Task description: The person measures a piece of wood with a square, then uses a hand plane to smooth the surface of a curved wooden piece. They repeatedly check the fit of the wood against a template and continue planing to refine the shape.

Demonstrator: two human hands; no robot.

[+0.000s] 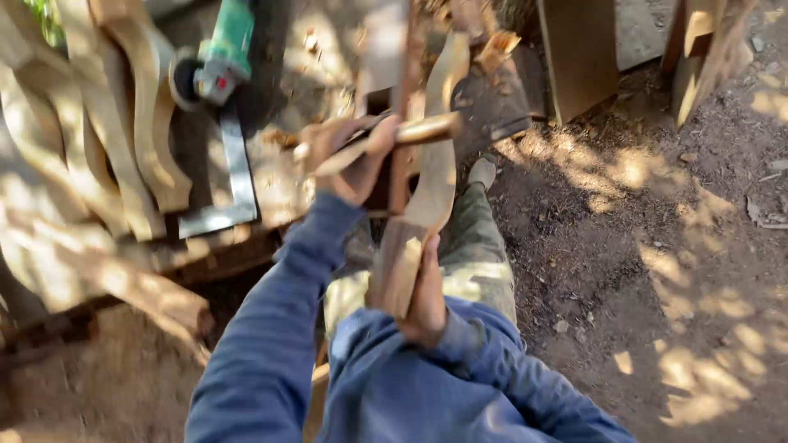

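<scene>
Left hand clamped around the wooden handle of a hatchet, fingers fully wrapped near the handle's free end, dark blade out to the right. Right hand closed on the lower end of a curved wooden leg blank, held upright against the lap, upper end reaching past the hatchet head.

From the head view, much motion blur, so contact between blade and wood hard to confirm; blade appears just beside the blank's upper curve. Blank judged stiff, solid and fairly heavy for its size, dry and rough enough not to slip; best gripped low on the straight foot, well clear of the cutting edge, as here. Hatchet judged head-heavy, calling for a firm fist on the handle.

To the left, a worn workbench carrying a green angle grinder, a steel square and a row of similar curved blanks. Below and to the right, bare earth littered with chips, dappled with sun. Boards leaning at the top edge. Blue sleeves and olive trousers in the foreground. Outdoor workshop, strong daylight.
</scene>
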